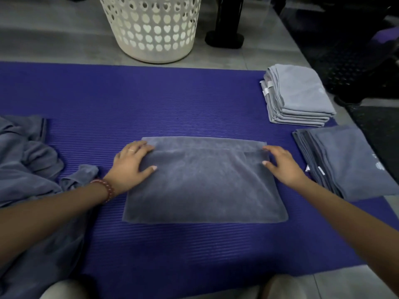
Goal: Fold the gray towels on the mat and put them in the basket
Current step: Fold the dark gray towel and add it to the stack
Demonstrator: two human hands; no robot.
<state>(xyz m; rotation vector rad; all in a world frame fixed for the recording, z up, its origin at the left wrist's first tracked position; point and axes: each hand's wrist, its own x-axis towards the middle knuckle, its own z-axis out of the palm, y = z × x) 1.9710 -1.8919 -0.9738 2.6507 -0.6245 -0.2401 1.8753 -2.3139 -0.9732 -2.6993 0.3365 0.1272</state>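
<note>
One gray towel (205, 186) lies flat in the middle of the purple mat (194, 100), directly in front of me. It is folded over into a wide rectangle, and a strip of the lower layer shows along its far edge.

My left hand (133, 162) rests on the towel's far left corner, fingers spread and nearly straight, thumb laid on the cloth. My right hand (280, 165) mirrors it on the far right corner. Both seem to press flat on the towel rather than grip it.

To my right on the mat sit a paler stack (300, 98) of folded towels, farther away, and a darker stack (349, 165), nearer. To my left lies a rumpled heap (26, 158) of unfolded towels. The white basket (151, 29) stands on the floor just beyond the mat's far edge; I cannot tell what is inside it.

I judge the job roughly midway. This towel needs more folds, the heap is not yet folded, and both stacks have yet to go into the basket.
</note>
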